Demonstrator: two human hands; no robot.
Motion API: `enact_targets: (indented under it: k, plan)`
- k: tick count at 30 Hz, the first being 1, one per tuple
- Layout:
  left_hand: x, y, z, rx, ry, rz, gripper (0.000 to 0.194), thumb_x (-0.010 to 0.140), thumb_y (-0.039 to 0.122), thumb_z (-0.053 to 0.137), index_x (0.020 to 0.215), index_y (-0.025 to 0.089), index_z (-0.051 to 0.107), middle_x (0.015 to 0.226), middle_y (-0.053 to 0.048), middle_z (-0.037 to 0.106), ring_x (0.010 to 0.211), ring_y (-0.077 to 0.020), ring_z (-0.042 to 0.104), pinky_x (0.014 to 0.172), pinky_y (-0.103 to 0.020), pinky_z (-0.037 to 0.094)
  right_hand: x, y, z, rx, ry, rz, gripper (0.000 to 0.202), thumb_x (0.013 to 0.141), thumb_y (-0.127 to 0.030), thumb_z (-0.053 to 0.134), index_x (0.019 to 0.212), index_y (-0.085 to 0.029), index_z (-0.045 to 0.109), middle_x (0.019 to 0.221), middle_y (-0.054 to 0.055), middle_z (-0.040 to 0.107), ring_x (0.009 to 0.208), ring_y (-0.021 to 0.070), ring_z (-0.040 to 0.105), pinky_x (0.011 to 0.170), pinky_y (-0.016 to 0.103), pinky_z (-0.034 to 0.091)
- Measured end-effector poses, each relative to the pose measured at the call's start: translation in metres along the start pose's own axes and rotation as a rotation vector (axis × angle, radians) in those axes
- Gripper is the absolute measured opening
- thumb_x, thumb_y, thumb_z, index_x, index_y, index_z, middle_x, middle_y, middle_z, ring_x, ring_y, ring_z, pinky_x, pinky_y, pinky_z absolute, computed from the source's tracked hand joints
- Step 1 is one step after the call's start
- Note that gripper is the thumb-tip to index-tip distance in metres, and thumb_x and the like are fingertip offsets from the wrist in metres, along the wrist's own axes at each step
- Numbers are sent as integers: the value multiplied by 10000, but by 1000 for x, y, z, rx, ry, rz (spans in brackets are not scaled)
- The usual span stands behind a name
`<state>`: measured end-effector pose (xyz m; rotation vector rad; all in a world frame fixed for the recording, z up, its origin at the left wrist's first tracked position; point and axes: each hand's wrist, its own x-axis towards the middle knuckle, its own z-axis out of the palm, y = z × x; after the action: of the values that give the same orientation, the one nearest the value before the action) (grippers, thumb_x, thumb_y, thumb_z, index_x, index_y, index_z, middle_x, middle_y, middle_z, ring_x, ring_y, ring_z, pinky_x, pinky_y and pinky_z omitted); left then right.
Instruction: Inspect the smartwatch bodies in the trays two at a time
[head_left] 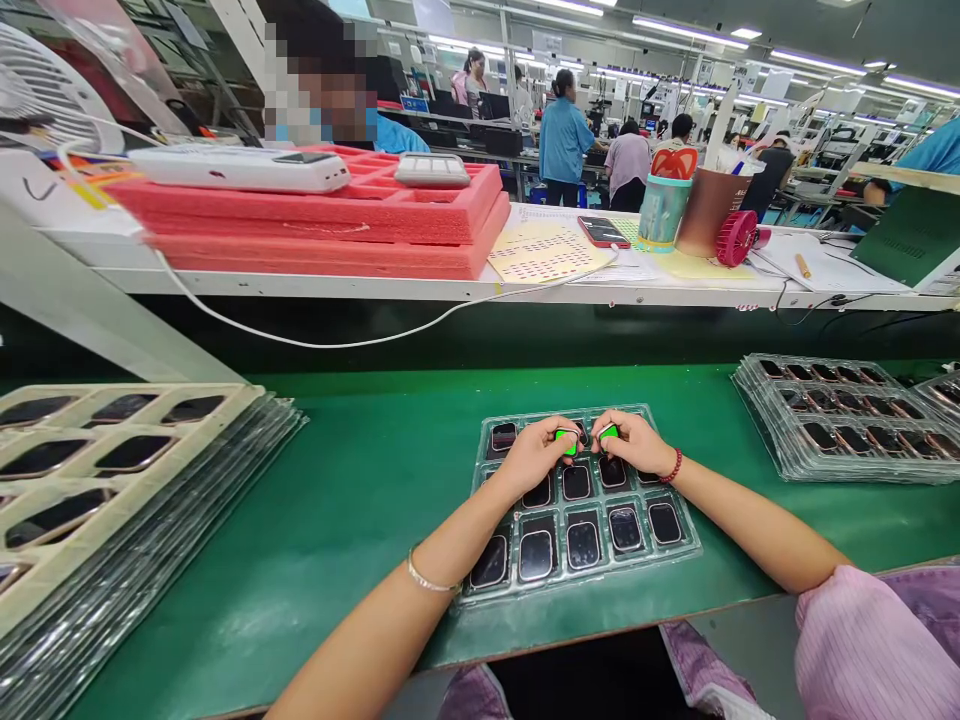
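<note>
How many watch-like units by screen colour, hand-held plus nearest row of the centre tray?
Green-screened units, one in the left hand, one in the right hand: 2
Dark-screened units, nearest row of the centre tray: 5
Total: 7

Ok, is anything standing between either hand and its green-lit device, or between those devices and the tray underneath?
Nothing visible. The left hand holds one device directly, the right hand another device, both above the clear tray. The hands hide part of its far row.
</note>
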<state>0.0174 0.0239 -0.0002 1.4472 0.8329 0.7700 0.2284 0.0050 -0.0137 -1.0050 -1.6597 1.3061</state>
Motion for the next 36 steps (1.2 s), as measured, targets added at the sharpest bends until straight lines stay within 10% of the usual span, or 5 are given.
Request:
enact_targets:
  k: [36]
  plan:
    - [6, -21, 1, 41, 117, 111, 413, 702, 66, 661, 1102, 152, 608, 993, -53, 688, 854, -136, 639, 790, -252, 504, -3, 13, -4, -166, 44, -28, 405, 797, -173, 606, 1199, -199, 561, 1062, 82, 705, 804, 196, 680, 772, 370, 582]
